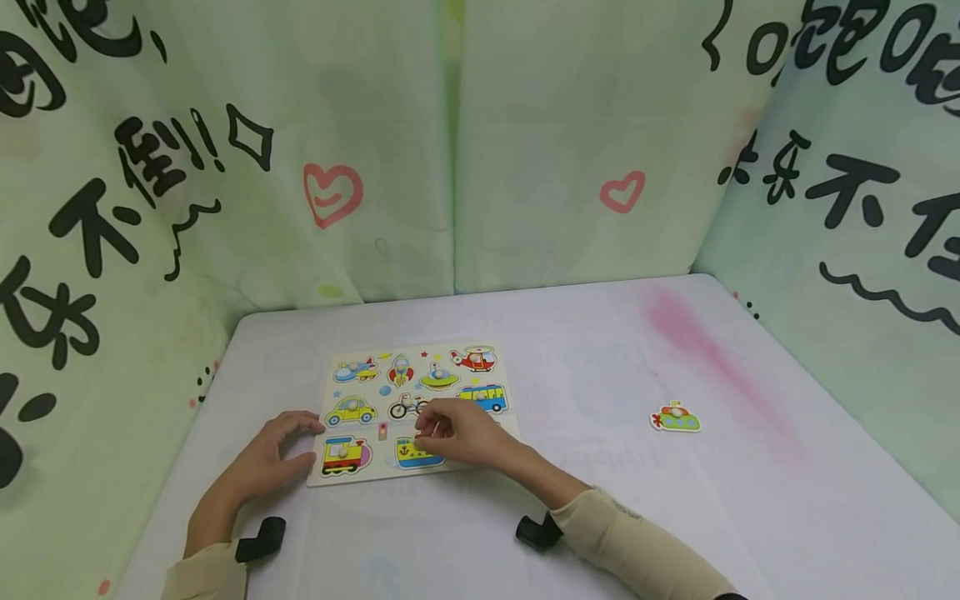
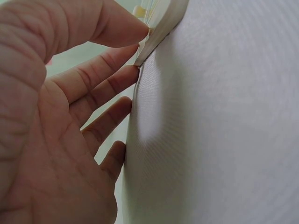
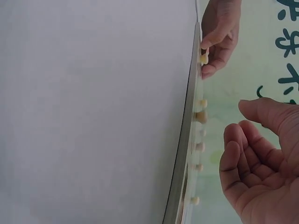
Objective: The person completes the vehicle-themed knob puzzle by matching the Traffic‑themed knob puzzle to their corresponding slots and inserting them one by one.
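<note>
A flat puzzle board (image 1: 382, 460) with knobbed vehicle pieces lies on the white table, left of centre. My left hand (image 1: 264, 457) touches its left edge, thumb and fingers spread apart; the left wrist view shows the thumb at the board's edge (image 2: 161, 28). Over the lower part of the board hovers my right hand (image 1: 463, 431), fingers loosely curled and holding nothing, thumb apart from them in the right wrist view. It partly covers a yellow and blue ship piece (image 1: 417, 454) and hides the board's lower right area. A green submarine piece (image 1: 675, 417) lies off the board at right.
Train (image 1: 343, 456), car (image 1: 350, 410), bicycle-like (image 1: 406, 406) and bus (image 1: 487, 398) pieces sit in the board, with several more along its top. Green curtains (image 1: 525, 125) with black writing and hearts surround the table (image 1: 585, 375), which has a pink stain.
</note>
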A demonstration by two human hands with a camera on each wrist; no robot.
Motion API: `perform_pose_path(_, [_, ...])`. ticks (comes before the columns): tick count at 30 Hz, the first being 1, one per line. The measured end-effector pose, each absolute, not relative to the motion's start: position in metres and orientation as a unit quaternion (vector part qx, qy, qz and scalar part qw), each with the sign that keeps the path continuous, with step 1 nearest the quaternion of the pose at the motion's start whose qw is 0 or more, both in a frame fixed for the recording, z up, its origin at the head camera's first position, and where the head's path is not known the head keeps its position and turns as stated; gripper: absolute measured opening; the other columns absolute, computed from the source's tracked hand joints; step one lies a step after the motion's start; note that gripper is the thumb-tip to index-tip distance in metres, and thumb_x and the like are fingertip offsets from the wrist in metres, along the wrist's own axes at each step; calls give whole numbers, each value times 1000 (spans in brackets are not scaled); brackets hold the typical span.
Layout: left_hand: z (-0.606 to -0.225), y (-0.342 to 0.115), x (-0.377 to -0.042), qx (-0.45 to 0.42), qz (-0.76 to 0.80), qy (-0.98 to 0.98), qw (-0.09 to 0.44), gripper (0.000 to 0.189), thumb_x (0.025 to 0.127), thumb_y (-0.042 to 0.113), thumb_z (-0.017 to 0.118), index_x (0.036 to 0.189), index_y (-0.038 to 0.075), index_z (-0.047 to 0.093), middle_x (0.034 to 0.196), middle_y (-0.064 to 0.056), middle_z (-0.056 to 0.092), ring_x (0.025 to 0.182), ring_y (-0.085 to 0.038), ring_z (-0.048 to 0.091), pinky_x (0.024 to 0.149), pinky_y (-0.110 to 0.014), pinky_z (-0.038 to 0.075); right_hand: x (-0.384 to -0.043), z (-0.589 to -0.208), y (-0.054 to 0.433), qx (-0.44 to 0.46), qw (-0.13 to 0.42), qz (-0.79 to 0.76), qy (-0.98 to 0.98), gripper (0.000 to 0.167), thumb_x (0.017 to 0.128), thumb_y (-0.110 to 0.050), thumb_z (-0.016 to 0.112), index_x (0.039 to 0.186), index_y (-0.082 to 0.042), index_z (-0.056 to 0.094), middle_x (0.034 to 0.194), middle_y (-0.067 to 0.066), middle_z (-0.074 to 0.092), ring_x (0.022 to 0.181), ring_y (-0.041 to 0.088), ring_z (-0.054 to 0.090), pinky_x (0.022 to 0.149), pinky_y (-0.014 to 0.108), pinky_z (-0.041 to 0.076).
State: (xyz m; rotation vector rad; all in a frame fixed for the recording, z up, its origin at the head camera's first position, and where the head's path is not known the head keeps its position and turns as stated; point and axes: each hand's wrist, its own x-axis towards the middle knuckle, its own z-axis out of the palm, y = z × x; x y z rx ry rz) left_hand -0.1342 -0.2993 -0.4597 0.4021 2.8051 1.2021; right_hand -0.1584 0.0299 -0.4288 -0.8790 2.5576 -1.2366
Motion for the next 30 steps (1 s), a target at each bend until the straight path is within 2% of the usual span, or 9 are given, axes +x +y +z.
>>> perform_pose_path(7, [-461, -300, -134, 136, 391, 910, 24, 33, 86, 2, 73, 117, 7, 65, 137, -20, 56, 134, -46, 44, 113, -68, 31, -158, -426, 43, -295, 72, -413, 859, 15, 90, -17, 78, 100, -9, 71, 88, -6, 67, 76, 9, 59, 69, 21, 53])
perform_pose_path(17, [-460, -298, -134, 121, 384, 915, 35, 33, 87, 5, 73, 118, 8, 64, 140, -20, 54, 137, -46, 41, 114, -69, 30, -153, -422, 69, -299, 44, -393, 868, 16, 89, -12, 77, 102, -5, 70, 85, -4, 67, 71, 7, 60, 65, 22, 53])
perform_pose_path(30, [-460, -298, -133, 126, 385, 913, 35, 33, 86, 3, 73, 118, 7, 65, 140, -21, 54, 136, -46, 42, 114, -68, 30, -144, -417, 97, -287, 17, -392, 874, 18, 88, -14, 79, 102, -6, 72, 93, -6, 68, 77, 7, 59, 67, 22, 53])
